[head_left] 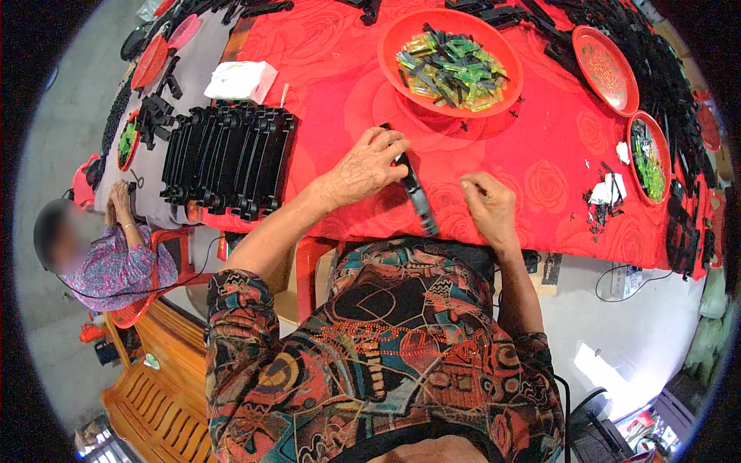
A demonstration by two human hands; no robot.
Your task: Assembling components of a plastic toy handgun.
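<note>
My left hand [369, 164] is closed round the upper end of a long black plastic part [417, 197], which slants down to the right over the table's front edge. To the right of that part, my right hand [492, 204] hovers apart from it with curled fingers; whether something small is pinched in them is hidden. A row of similar black plastic parts [228, 158] lies stacked side by side to the left. Beyond my hands, a red bowl [392, 65] holds several small black, green and yellow strips [455, 69].
A red cloth [332, 92] covers the table. White tissue pack [241, 80] stands at the back left. On the right are a red plate [606, 69], a smaller red bowl [648, 158] and black scraps [606, 204]. Another person [116, 247] sits at the left; black parts pile along the far right.
</note>
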